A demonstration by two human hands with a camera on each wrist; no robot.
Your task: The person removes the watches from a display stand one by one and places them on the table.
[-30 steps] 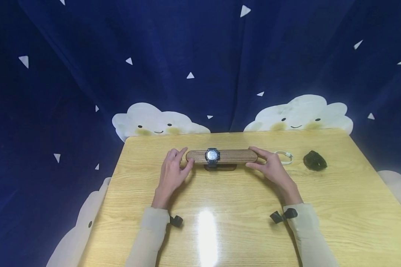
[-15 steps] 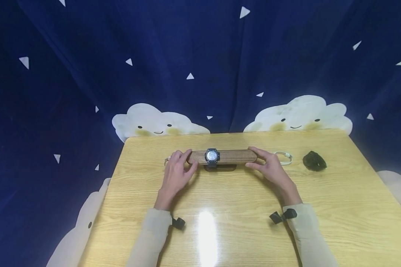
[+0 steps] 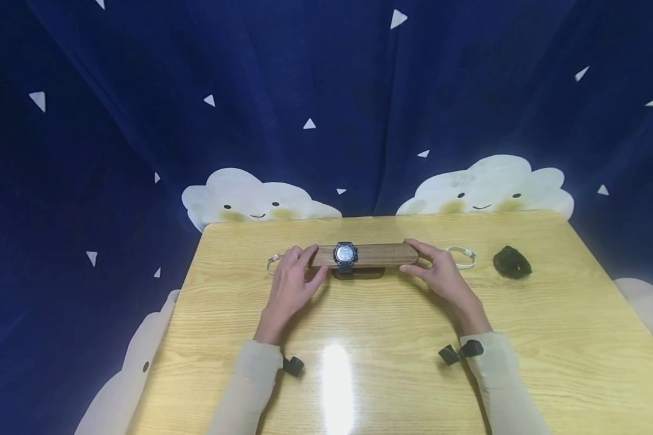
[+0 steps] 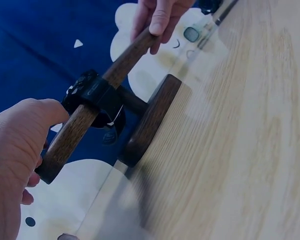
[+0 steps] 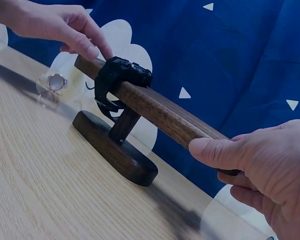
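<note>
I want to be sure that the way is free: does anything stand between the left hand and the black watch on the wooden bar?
Nothing visible does. The left hand is at one end of the wooden bar, close beside the black watch. The right hand holds the opposite end, beyond the watch.

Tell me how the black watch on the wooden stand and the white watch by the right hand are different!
The black watch has a round face; the white watch has a squarish one. The black watch's strap is dark; the white watch's is pale. The black watch wraps round the wooden stand; the white watch sits on the table. Both are wristwatches.
</note>
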